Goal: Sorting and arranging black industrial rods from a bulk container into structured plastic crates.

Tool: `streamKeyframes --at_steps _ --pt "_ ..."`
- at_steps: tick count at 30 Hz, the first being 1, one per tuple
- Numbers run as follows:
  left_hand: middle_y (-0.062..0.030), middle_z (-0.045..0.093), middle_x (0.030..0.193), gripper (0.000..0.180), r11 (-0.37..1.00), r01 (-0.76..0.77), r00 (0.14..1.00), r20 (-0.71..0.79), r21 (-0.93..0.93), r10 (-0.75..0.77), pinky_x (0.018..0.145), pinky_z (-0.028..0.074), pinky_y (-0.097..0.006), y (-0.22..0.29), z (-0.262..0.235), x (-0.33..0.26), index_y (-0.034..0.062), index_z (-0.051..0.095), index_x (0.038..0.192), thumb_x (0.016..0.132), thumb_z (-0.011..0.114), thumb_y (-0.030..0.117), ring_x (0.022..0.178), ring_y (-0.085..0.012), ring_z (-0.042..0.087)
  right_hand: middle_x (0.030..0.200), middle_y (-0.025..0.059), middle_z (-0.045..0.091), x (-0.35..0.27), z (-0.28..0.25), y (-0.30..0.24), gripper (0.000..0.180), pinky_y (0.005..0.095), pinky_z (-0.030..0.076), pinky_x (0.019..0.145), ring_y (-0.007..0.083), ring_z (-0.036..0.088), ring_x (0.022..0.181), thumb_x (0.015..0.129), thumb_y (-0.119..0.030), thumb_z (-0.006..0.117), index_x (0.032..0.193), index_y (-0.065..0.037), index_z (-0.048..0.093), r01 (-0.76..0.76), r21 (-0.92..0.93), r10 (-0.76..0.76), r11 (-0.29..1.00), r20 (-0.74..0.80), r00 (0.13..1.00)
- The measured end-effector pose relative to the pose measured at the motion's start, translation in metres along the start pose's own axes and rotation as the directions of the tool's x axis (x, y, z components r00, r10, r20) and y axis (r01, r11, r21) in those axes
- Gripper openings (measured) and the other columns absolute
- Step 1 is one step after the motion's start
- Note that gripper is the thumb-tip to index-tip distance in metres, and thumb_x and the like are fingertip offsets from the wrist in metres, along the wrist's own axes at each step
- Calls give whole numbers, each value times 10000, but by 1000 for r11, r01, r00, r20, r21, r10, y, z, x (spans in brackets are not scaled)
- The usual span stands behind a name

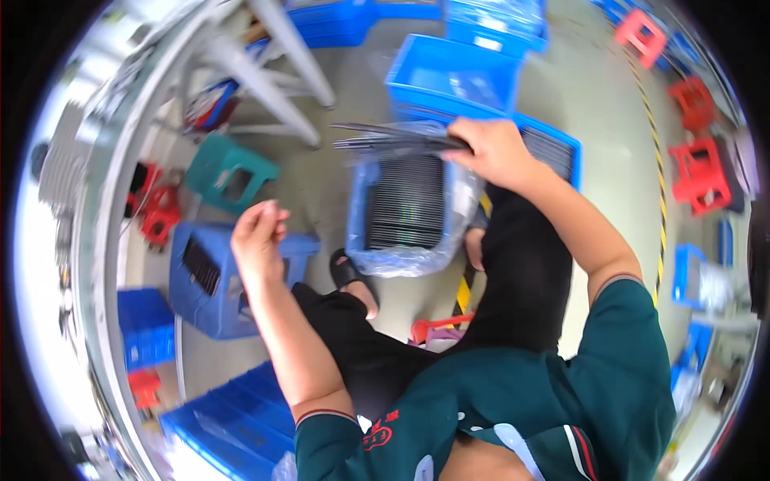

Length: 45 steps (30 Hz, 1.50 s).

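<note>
My right hand [499,152] is closed round one end of a bunch of thin black strips [393,143], blurred by motion, which stick out to the left. The strips hang over a blue crate [358,216] lined with clear plastic, where a row of similar thin black pieces [407,204] is packed closely. To the left, my left hand [261,240] is raised with its fingers curled in, and nothing shows between them. It is beside a blue stool [212,280] that bears a dark slotted piece [201,267].
Behind the lined crate stands another blue crate [453,76], with clear plastic inside. A further blue crate [576,152] of dark strips is partly behind my right arm. A green stool [228,172] and a grey table frame [265,80] stand left; red stools [699,176] stand far right.
</note>
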<state>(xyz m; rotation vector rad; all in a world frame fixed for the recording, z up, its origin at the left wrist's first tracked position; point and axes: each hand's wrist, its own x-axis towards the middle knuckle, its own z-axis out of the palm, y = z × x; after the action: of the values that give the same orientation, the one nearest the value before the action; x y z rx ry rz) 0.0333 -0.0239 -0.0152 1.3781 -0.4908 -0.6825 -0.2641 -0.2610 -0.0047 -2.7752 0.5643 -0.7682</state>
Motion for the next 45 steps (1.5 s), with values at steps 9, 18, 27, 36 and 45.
streamKeyframes --at_steps 9,18,27,36,45 --pt "-57 613 781 102 993 51 986 150 107 -66 532 376 -184 -14 40 6 20 596 945 890 568 101 610 -76 502 720 98 622 -137 -53 131 256 397 478 614 294 614 699 793 -331 635 817 -82 582 -765 -374 815 525 -38 579" --pt "-29 613 732 109 904 10 999 35 428 -28 516 353 -162 -33 45 17 20 611 910 867 602 120 571 -44 474 737 126 636 -308 13 211 323 422 469 650 317 619 733 721 -369 691 808 -82 571 -852 -419 948 315 106 299" --pt "-145 638 794 125 37 -205 954 191 978 229 648 488 -336 -66 -56 8 0 618 893 849 589 113 689 -243 617 745 99 634 -341 60 227 362 420 471 649 309 617 743 714 -393 705 805 -80 547 -798 -439 910 413 235 342" --pt "-161 611 811 102 -334 -299 933 347 894 92 677 459 -425 -103 -85 8 60 610 881 828 583 144 760 -350 581 850 114 608 -354 110 270 400 414 452 701 311 592 836 750 -421 647 864 -65 503 -647 -412 766 642 316 560" --pt "-162 623 815 120 -263 -268 942 309 927 129 657 478 -371 -49 -68 13 13 605 895 844 578 118 726 -318 607 971 72 556 -365 137 289 331 398 404 808 260 514 999 745 -321 665 944 -101 516 -647 -520 806 558 152 573"
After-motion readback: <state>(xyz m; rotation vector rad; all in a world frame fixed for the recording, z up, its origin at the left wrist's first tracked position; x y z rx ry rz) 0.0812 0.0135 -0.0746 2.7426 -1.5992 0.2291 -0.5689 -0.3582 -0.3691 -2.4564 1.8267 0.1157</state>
